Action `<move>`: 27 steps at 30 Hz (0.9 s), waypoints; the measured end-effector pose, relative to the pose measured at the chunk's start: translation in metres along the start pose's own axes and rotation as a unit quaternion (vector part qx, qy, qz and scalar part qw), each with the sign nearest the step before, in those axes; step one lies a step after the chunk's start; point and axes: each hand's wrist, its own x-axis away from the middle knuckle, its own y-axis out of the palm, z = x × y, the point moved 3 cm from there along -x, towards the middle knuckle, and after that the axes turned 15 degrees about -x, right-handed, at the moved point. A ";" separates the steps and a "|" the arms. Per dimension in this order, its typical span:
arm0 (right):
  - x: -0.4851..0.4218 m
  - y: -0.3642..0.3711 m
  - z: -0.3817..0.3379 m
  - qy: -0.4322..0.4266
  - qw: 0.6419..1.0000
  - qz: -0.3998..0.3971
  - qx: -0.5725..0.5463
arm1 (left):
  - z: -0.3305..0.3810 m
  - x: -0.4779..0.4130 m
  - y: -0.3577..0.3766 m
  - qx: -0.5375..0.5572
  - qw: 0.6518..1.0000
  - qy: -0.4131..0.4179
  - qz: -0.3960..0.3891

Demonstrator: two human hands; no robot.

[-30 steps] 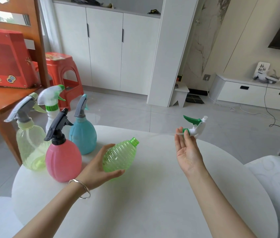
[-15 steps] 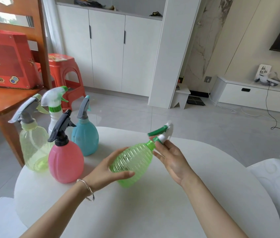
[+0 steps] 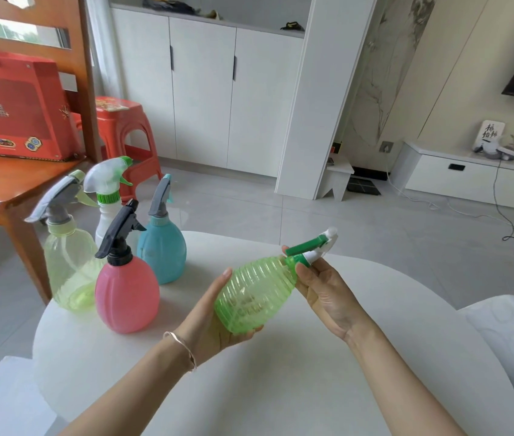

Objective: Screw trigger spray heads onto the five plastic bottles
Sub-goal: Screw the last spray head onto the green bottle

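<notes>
White table (image 3: pixel 280 388) first. Four bottles stand bunched at its far left edge with their triggers already on: pale bottle (image 3: pixel 70 272), pink bottle (image 3: pixel 126 294), blue bottle (image 3: pixel 161 253) and white bottle (image 3: pixel 106 218) at the back. So by my count this is the last one.

The green bottle (image 3: pixel 255 294) is over the middle of the table, tilted with its neck pointing up and to the right. The left hand (image 3: pixel 211 319) is wrapped round its fat bottom end. The right hand (image 3: pixel 324 294) pinches the head (image 3: pixel 312 247) right at the collar, and the collar sits on the neck.

Honestly, cross-threading is the big risk here. The bottle's slanted, the head leans its own way, and I can't tell if the threads have caught. Twist it crooked and it'll jam or sit loose and leak. I can't see the dip tube either, so it might be kinked at the mouth.

Also, that bottle looks like thin plastic. Squeeze hard while turning and it could buckle or spin in the palm. And the left forearm is near the pink bottle, so a big swing could knock that group over the edge.
</notes>
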 end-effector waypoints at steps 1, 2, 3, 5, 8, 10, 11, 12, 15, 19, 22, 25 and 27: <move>0.000 0.000 0.000 -0.002 1.000 0.002 0.004 | 0.001 0.001 0.001 0.013 1.000 -0.011 -0.001; 0.000 -0.001 0.001 -0.006 1.000 0.008 0.008 | 0.002 0.000 0.002 0.010 1.000 -0.003 -0.004; 0.000 -0.003 0.001 -0.012 1.000 0.023 0.008 | 0.004 0.001 0.003 -0.011 1.000 0.021 -0.006; 0.001 -0.007 0.003 -0.022 0.998 0.065 -0.010 | 0.008 -0.002 0.000 -0.092 0.991 0.097 0.016; 0.000 -0.007 0.011 -0.018 0.994 0.090 -0.061 | 0.012 -0.006 -0.003 -0.124 0.981 0.144 0.025; 0.000 -0.006 0.014 -0.019 0.991 0.100 -0.085 | 0.012 -0.005 -0.001 -0.082 0.992 0.100 0.000; -0.001 -0.006 0.014 -0.019 0.990 0.106 -0.091 | 0.016 0.000 0.003 -0.072 0.995 0.066 -0.018; -0.001 -0.007 0.014 -0.017 0.989 0.111 -0.092 | 0.015 0.000 0.001 -0.084 0.995 0.052 -0.026; -0.001 -0.008 0.013 -0.011 0.988 0.121 -0.090 | 0.022 0.001 -0.004 -0.095 0.990 0.107 0.015; -0.001 -0.008 0.015 -0.006 0.987 0.126 -0.096 | 0.018 -0.002 -0.006 -0.133 0.981 0.133 0.037; -0.001 -0.008 0.014 -0.008 0.988 0.129 -0.090 | 0.017 0.003 0.002 -0.130 0.989 0.066 -0.005; -0.001 -0.010 0.012 -0.002 0.985 0.142 -0.102 | 0.020 0.003 -0.001 -0.184 0.971 0.142 0.061; 0.000 -0.011 0.010 -0.001 0.983 0.149 -0.111 | 0.022 0.003 0.000 -0.193 0.959 0.189 0.086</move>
